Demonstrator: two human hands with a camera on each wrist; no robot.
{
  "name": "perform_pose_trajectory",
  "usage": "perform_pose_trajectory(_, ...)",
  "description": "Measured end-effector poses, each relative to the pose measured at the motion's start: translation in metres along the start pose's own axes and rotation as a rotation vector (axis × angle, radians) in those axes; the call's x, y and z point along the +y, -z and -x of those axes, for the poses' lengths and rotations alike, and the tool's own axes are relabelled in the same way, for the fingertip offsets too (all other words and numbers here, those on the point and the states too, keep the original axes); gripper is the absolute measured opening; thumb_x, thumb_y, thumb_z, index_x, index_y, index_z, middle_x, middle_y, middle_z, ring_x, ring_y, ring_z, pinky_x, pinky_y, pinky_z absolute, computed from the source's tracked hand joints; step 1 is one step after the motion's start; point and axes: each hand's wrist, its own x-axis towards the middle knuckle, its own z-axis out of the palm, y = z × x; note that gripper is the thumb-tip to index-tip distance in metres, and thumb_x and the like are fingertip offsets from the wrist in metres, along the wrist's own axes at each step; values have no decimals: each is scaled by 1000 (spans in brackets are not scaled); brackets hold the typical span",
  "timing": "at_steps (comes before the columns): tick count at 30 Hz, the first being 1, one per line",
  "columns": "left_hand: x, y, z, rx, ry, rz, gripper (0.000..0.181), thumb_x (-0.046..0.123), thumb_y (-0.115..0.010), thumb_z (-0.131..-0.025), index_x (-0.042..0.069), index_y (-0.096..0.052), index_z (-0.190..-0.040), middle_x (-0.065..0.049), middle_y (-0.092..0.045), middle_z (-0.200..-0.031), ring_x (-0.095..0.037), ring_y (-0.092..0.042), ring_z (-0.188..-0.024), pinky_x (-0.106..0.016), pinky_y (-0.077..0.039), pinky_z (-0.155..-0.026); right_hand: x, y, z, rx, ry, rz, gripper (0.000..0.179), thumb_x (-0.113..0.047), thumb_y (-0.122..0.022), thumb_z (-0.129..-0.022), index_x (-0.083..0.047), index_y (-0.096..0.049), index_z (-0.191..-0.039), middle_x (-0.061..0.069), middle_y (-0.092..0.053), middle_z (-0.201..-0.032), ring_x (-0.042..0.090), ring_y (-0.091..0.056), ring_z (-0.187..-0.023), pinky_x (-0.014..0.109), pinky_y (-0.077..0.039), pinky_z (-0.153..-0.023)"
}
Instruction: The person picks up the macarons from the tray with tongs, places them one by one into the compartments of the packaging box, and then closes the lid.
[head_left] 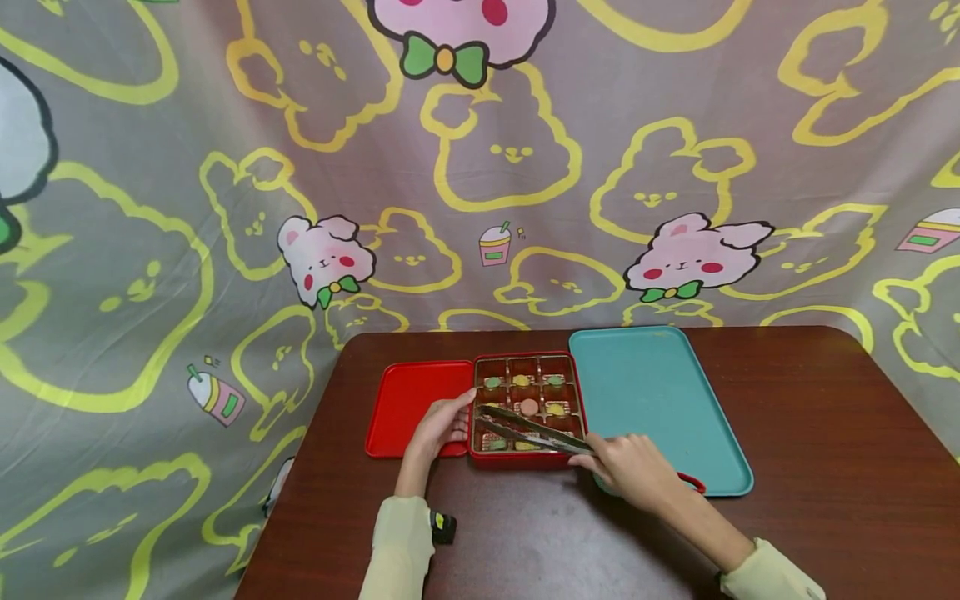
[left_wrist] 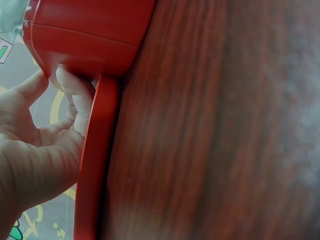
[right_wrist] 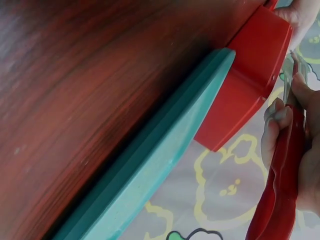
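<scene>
A red box [head_left: 525, 460] with a gold divided insert stands on the table, its lid folded out to the left. Small green, yellow and pink pieces sit in its compartments, among them a pink round piece [head_left: 529, 407]. My left hand [head_left: 441, 423] holds the box's left side, thumb and finger against its wall in the left wrist view. My right hand [head_left: 633, 468] grips metal tongs [head_left: 536, 433] by their red handle [right_wrist: 285, 175]. The tongs reach leftward over the box's front compartments, partly covering them. Their tips look slightly apart; whether anything lies between them I cannot tell.
The flat red lid [head_left: 420, 400] lies left of the box, beside my left hand. A teal tray [head_left: 652, 392] lies right against the box, partly under my right forearm. Patterned cloth [head_left: 517, 167] hangs behind the brown table [head_left: 810, 417].
</scene>
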Motion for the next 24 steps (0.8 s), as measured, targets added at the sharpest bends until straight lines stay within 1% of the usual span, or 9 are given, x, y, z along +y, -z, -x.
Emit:
perform_pose_trajectory(2,0,0,0,-4,2,4,38,40,-70,-98,12,-62,-74,1,-57,-68,-9,-53,-58,-21,-50,-53,2,3,2,2,-14,2,52,-57,-39,-106,-16,-51,-76,-15,-29,-53,-4,-25,-46,17,-21,-40)
perform_pose_trajectory(6,2,-1,0,-3,4,7,39,41,-69,-98,11,-62,-74,1,-57,-67,-9,-53,-58,-21,-50,-53,8,10,6,14,-38,6,53,-58,-39,-105,-16,-49,-75,-16,-26,-54,-5,-21,-46,17,-17,-41)
perform_pose_trajectory(10,3,-1,1,0,3,1,39,41,-70,-98,9,-63,-77,0,-58,-68,-10,-53,-59,-21,-50,-54,17,15,13,46,-56,16,53,-60,-38,-104,-16,-49,-77,-18,-25,-55,-6,-18,-48,15,-16,-42)
perform_pose_trajectory(15,1,0,-1,9,14,-4,39,42,-72,-96,7,-65,-80,-1,-60,-70,-11,-54,-60,-22,-51,-55,30,24,23,94,-87,42,56,-63,-36,-104,-14,-47,-78,-18,-23,-57,-6,-17,-48,15,-16,-42)
perform_pose_trajectory(20,-1,-1,-2,12,17,1,39,42,-72,-96,8,-65,-78,-1,-59,-69,-11,-54,-60,-22,-51,-55,48,39,36,112,-166,112,66,-70,-31,-101,-11,-47,-77,-15,-22,-57,0,-20,-45,19,-19,-40)
perform_pose_trajectory(24,0,-1,-1,13,20,2,39,42,-72,-96,9,-64,-76,-1,-59,-68,-10,-54,-59,-22,-51,-54,62,54,50,106,-252,162,71,-76,-28,-98,-10,-46,-76,-12,-21,-55,4,-20,-44,24,-20,-39)
